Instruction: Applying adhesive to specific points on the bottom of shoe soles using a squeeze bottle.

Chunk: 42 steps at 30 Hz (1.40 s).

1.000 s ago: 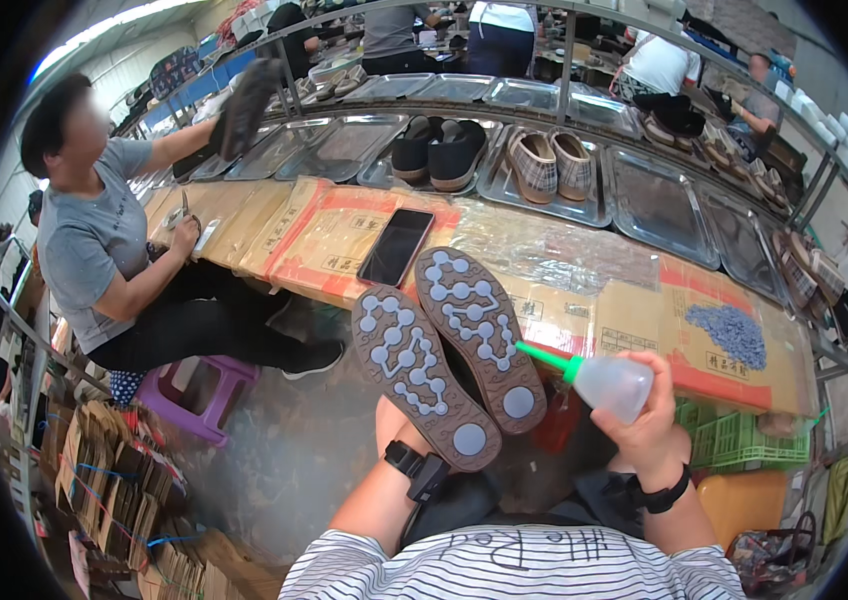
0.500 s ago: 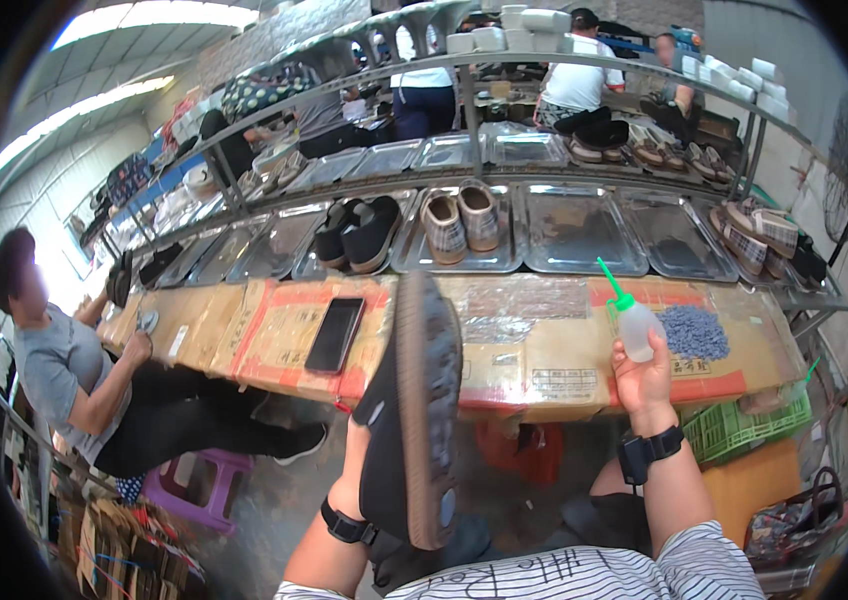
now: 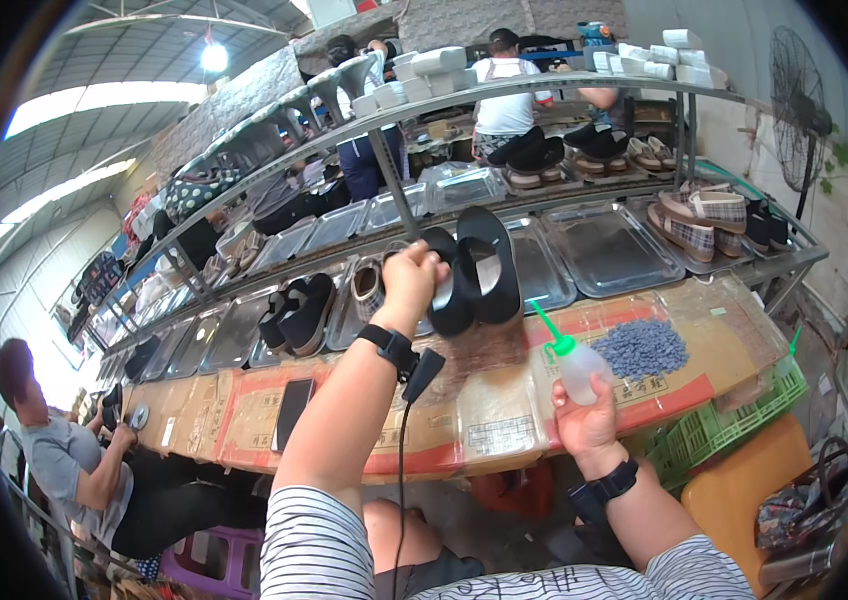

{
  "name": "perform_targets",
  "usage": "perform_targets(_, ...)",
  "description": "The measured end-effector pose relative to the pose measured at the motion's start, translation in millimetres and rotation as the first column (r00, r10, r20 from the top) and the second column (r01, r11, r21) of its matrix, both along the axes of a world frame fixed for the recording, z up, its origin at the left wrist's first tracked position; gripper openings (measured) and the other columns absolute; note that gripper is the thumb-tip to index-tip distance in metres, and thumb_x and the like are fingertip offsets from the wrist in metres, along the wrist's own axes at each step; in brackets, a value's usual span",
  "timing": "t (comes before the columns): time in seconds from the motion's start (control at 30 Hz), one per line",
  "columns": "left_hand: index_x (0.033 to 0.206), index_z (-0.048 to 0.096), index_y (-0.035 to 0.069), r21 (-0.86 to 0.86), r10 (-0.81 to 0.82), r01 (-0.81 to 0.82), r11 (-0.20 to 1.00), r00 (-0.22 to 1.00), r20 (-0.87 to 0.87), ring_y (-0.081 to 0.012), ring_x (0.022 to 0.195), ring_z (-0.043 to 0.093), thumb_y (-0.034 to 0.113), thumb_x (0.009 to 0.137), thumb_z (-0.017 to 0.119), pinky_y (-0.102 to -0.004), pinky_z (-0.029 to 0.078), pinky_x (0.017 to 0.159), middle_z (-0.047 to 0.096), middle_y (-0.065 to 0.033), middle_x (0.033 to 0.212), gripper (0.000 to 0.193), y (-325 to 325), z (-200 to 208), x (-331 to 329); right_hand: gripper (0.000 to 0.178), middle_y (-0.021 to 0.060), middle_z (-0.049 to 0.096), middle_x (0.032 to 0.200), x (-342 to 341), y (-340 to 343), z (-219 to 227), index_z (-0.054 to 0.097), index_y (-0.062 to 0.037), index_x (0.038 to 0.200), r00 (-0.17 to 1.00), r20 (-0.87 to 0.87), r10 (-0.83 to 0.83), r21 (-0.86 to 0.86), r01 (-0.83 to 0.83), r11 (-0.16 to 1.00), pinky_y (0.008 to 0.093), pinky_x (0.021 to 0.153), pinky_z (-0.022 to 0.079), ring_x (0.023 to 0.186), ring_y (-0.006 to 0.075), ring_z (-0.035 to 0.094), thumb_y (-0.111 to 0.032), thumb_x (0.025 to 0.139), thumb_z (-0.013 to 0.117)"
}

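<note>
Your left hand (image 3: 412,278) is closed tight around a pair of black shoes (image 3: 474,268), holding them up in the middle of the frame, above a metal tray (image 3: 612,245) on the long rack. Both shoes show their open tops to you and sit side by side, touching each other. Your right hand (image 3: 584,418) is wrapped around a small clear squeeze bottle (image 3: 576,362) with a green pointy tip, lower down and to the right of the shoes. The tip points up and to the left, toward the shoes, but it does not touch them.

Just right of the bottle, a pile of little grey pellets (image 3: 641,348) lies on the cardboard-covered table (image 3: 444,420). A black phone (image 3: 293,412) lies on the table to the left of your arm. More black shoes (image 3: 298,312) rest in a tray left of your hand. At the lower left of the frame, another person in a grey shirt (image 3: 64,470) sits at the table. A green crate (image 3: 734,420) stands at the lower right.
</note>
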<state>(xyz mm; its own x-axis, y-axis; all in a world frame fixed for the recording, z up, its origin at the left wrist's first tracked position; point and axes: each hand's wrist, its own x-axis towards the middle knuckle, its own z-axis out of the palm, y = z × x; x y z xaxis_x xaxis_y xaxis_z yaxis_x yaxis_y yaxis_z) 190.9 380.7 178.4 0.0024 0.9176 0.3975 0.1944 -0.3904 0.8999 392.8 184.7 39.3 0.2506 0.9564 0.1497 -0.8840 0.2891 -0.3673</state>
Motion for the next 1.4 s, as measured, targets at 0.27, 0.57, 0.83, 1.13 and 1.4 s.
perform_targets(0.27, 0.112, 0.064, -0.003, -0.084, -0.211, 0.198, 0.977, 0.956, -0.206, -0.0158, 0.081, 0.069, 0.011, 0.097, 0.055, -0.0269, 0.055, 0.071, 0.069, -0.0090, 0.096, 0.022, -84.1, -53.4, -19.1, 0.043, 0.0057, 0.062, 0.097, 2.6, 1.7, -5.6, 0.053, -0.0059, 0.118, 0.994, 0.108, 0.028, 0.022, -0.031, 0.999, 0.0313, 0.066, 0.046, 0.080, 0.0200, 0.059, -0.027, 0.083, 0.067)
perform_targets(0.57, 0.099, 0.066, 0.000, 0.290, 0.273, -0.189, 0.938, 0.919, -0.285, -0.0208, 0.077, 0.062, 0.004, 0.091, 0.056, -0.0322, 0.049, 0.070, 0.064, -0.0124, 0.086, 0.014, -211.6, -122.7, -92.2, 0.068, 0.0139, 0.058, 0.108, -1.8, 18.5, -9.1, 0.042, -0.0043, 0.116, 0.379, 0.900, -0.214, 0.062, 0.376, 0.925, 0.0376, 0.087, 0.049, 0.101, 0.0262, 0.059, -0.013, 0.063, 0.084)
perform_targets(0.83, 0.108, 0.062, 0.003, 0.671, 0.547, -0.137, 0.729, 0.706, -0.450, -0.0328, 0.106, 0.054, -0.002, 0.080, 0.054, -0.0449, 0.040, 0.096, 0.060, -0.0136, 0.109, 0.030, -244.8, -186.6, -99.5, 0.068, 0.0156, 0.059, 0.105, 3.3, 3.0, -3.9, 0.044, -0.0037, 0.114, 0.211, 0.943, -0.259, 0.156, 0.406, 0.900, 0.0385, 0.087, 0.049, 0.099, 0.0280, 0.060, -0.015, 0.061, 0.085)
perform_targets(1.13, 0.131, 0.050, 0.009, 0.701, 0.670, -0.177, 0.691, 0.522, -0.528, -0.0336, 0.134, 0.039, 0.006, 0.066, 0.063, -0.0567, 0.010, 0.116, 0.051, -0.0100, 0.136, 0.066, -243.2, -237.8, -105.9, 0.066, 0.0149, 0.060, 0.104, 4.0, 1.7, -3.7, 0.046, -0.0030, 0.113, 0.158, 0.950, -0.270, 0.180, 0.430, 0.885, 0.0377, 0.086, 0.049, 0.098, 0.0271, 0.060, -0.014, 0.060, 0.084)
perform_targets(1.4, 0.131, 0.049, 0.008, 0.698, 0.659, -0.186, 0.691, 0.560, -0.503, -0.0347, 0.133, 0.040, 0.002, 0.065, 0.060, -0.0552, 0.012, 0.115, 0.050, -0.0126, 0.136, 0.067, -245.3, -232.5, -96.8, 0.066, 0.0083, 0.058, 0.102, 7.7, 1.3, -5.4, 0.046, -0.0040, 0.113, 0.102, 0.955, -0.278, 0.209, 0.432, 0.878, 0.0326, 0.085, 0.049, 0.095, 0.0179, 0.059, -0.011, 0.060, 0.085)
